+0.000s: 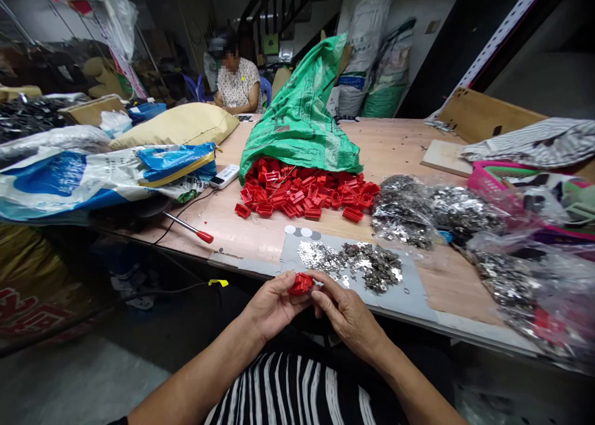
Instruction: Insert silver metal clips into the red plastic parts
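Note:
My left hand and my right hand meet just below the table's near edge. Both pinch one small red plastic part between their fingertips. Just beyond them a pile of small silver metal pieces lies on a grey sheet. Further back a heap of the same red plastic parts spills out of a green woven sack.
Clear bags of metal pieces lie at right, beside a pink basket. A red-handled screwdriver, a white remote and blue-white sacks sit at left. Another person sits at the far end.

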`<state>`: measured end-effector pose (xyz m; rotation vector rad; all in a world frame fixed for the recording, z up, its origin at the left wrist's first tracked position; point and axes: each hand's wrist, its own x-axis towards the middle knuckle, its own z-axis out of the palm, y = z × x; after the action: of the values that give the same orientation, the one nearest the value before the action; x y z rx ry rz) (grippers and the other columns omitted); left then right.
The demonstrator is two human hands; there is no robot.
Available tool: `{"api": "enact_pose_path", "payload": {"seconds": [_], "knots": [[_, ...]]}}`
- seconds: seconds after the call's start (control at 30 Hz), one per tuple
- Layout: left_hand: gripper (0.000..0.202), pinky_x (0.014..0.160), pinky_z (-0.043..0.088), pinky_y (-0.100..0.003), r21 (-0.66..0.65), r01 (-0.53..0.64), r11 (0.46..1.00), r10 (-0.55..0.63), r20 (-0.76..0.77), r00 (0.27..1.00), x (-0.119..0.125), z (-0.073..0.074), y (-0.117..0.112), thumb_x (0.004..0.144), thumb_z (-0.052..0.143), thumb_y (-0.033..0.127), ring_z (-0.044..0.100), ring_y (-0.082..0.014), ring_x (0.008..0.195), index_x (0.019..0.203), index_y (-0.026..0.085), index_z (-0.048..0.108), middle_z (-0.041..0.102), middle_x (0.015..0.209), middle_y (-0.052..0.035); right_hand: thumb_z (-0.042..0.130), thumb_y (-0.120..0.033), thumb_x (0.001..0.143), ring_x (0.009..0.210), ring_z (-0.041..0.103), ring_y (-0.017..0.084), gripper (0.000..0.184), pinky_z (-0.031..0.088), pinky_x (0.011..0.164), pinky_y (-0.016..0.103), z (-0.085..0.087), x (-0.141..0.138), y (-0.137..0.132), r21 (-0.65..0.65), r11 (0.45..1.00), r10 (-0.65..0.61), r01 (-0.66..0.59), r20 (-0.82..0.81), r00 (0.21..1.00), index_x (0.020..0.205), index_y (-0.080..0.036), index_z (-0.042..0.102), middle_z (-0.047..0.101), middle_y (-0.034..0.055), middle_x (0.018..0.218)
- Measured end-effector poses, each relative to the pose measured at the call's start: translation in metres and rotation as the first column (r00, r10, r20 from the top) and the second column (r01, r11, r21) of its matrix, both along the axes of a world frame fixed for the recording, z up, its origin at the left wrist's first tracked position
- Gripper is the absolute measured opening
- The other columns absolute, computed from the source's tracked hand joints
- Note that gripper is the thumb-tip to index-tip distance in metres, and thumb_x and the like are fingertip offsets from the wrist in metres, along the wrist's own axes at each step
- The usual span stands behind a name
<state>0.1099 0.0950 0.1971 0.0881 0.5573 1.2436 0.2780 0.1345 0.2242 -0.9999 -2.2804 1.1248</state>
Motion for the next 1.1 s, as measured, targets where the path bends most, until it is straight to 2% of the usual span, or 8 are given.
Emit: {"api": "enact_pose_path", "payload": {"seconds": [0.2,0.27,0.37,0.53,0.7,0.83,0.97,1.1], "knots": [[0.01,0.091,0.051,-0.038,-0.026,0.012,1.0,-0.011,0.022,1.0,0.003,0.0,-0.002,0.079,0.069,0.017,0.07,-0.018,0.078,0.08,0.011,0.061,0.072,0.081,-0.0062,0.039,-0.035,0.096,0.06,0.058,0.014,0.03,0.044,0.061,0.024,-0.01,0.003,-0.002,0.072,0.995,-0.067,0.07,-0.041,0.997,0.116,-0.023,0.058,0.063,0.0,0.07],[0.012,0.093,0.049,-0.04,-0.034,0.036,0.999,-0.036,-0.001,0.999,0.005,-0.001,-0.005,0.078,0.07,0.019,0.071,-0.0192,0.078,0.079,0.012,0.06,0.072,0.081,-0.0065,0.037,-0.036,0.097,0.063,0.058,0.014,0.029,0.044,0.062,0.023,-0.014,0.003,-0.004,0.051,0.994,-0.092,0.097,-0.096,0.991,0.104,-0.022,0.062,0.064,0.001,0.074],[0.016,0.092,0.049,-0.045,-0.067,0.1,0.993,-0.103,-0.042,0.994,0.007,-0.007,-0.011,0.078,0.071,0.023,0.071,-0.0212,0.08,0.08,0.013,0.059,0.072,0.083,-0.0067,0.035,-0.04,0.097,0.057,0.053,0.013,0.035,0.041,0.057,0.022,-0.02,0.005,-0.005,-0.035,0.991,-0.13,0.126,-0.136,0.982,0.091,-0.02,0.063,0.058,-0.0009,0.064],[0.019,0.082,0.051,-0.04,-0.231,0.16,0.96,-0.198,-0.149,0.969,0.01,-0.034,-0.018,0.077,0.072,0.027,0.071,-0.0209,0.076,0.078,0.016,0.056,0.072,0.083,-0.0047,0.036,-0.044,0.096,0.052,0.047,0.013,0.036,0.04,0.054,0.023,-0.029,0.025,0.001,-0.111,0.956,-0.284,0.271,-0.12,0.951,0.105,-0.019,0.061,0.047,-0.0045,0.055],[0.011,0.082,0.05,-0.036,-0.401,0.144,0.905,-0.264,-0.264,0.928,0.008,-0.071,-0.009,0.075,0.07,0.017,0.07,-0.0193,0.074,0.081,0.011,0.062,0.071,0.078,-0.0085,0.049,-0.045,0.09,0.06,0.055,0.015,0.029,0.043,0.056,0.024,-0.036,0.048,0.012,0.07,0.897,-0.436,0.436,-0.019,0.9,0.103,-0.021,0.06,0.06,-0.0002,0.071],[0.011,0.081,0.05,-0.031,-0.417,0.125,0.9,-0.27,-0.31,0.911,0.011,-0.091,0.002,0.071,0.065,0.004,0.068,-0.0167,0.072,0.081,0.007,0.066,0.071,0.079,-0.0101,0.049,-0.033,0.09,0.078,0.064,0.018,0.017,0.049,0.07,0.028,-0.042,0.046,0.014,0.235,0.906,-0.374,0.352,0.052,0.926,0.097,-0.022,0.06,0.067,0.0051,0.091],[0.016,0.078,0.048,-0.029,-0.361,0.082,0.929,-0.23,-0.387,0.893,0.016,-0.1,0.008,0.066,0.069,0.005,0.066,-0.0165,0.075,0.082,0.009,0.069,0.072,0.083,-0.0094,0.046,-0.027,0.091,0.089,0.065,0.021,0.018,0.05,0.076,0.031,-0.048,0.031,0.015,0.375,0.884,-0.345,0.279,0.121,0.931,0.102,-0.022,0.06,0.067,0.0067,0.1],[0.029,0.087,0.045,-0.028,-0.222,0.038,0.974,-0.147,-0.499,0.854,0.015,-0.095,0.007,0.062,0.076,0.01,0.064,-0.0176,0.09,0.09,0.015,0.07,0.072,0.093,-0.0049,0.047,-0.026,0.091,0.086,0.066,0.02,0.019,0.05,0.072,0.031,-0.049,0.02,0.017,0.459,0.853,-0.369,0.249,0.191,0.91,0.105,-0.021,0.059,0.068,0.0064,0.1]]}}
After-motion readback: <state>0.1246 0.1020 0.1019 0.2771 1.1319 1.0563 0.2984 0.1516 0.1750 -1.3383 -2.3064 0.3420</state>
